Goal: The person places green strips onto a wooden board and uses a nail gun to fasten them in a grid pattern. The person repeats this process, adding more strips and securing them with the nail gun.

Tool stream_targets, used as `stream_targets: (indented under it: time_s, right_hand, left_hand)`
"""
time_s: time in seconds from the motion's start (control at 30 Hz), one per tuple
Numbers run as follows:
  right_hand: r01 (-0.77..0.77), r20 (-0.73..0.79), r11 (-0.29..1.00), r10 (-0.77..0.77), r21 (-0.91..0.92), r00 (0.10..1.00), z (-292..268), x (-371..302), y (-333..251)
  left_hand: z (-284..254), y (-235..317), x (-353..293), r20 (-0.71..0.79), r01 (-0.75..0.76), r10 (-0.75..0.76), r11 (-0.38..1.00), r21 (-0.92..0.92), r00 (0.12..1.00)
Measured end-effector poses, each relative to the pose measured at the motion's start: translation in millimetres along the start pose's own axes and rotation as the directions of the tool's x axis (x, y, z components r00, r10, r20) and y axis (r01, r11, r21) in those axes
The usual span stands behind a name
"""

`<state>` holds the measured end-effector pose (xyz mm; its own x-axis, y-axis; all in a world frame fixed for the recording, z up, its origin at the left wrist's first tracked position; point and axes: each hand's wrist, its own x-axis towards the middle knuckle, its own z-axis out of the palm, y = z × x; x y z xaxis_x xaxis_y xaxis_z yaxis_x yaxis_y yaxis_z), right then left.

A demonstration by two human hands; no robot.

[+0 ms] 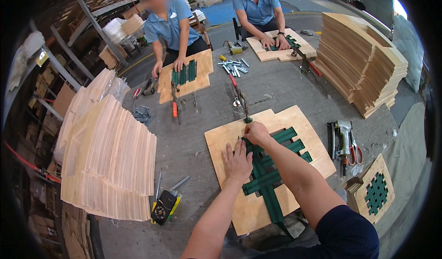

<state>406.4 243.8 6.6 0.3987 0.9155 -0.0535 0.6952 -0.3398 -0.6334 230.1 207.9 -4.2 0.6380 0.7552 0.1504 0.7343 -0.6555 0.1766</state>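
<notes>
grip unclear beneath right hand

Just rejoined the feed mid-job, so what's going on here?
The person's left hand lies spread over a wooden board by green straps, some already crossing. The right hand is at the straps' far end, near a clamp; whether it grips anything is unclear. Across the table, two co-workers have their hands on similar boards.

Three clamps, two co-workers
</notes>
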Motion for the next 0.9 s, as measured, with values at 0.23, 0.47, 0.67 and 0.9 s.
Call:
stream_targets:
  time_s: [0.23,0.47,0.67,0.9]
  right_hand:
    - [-0.053,-0.032,0.864,0.080,0.501,0.996,-40.2,-28.1,14.3]
    - [-0.099,-0.584,0.813,0.491,0.574,0.646,-198.4,-190.7,164.6]
    - [-0.621,-0.554,0.781,0.548,0.069,0.627,-228.5,-250.0,237.0]
    - [-0.772,-0.331,0.636,0.728,-0.003,0.601,-210.5,-189.7,230.2]
  left_hand:
    - [-6.2,3.7,2.7,0.042,0.017,-0.015,0.999,-0.034,0.999]
    - [-4.7,-4.3,-2.3,0.050,0.049,-0.047,0.998,-0.045,0.998]
    - [-14.3,15.2,-1.2,0.161,0.081,-0.075,0.996,-0.034,0.984]
    - [-20.6,5.3,1.3,0.130,0.094,-0.098,0.995,0.034,0.987]
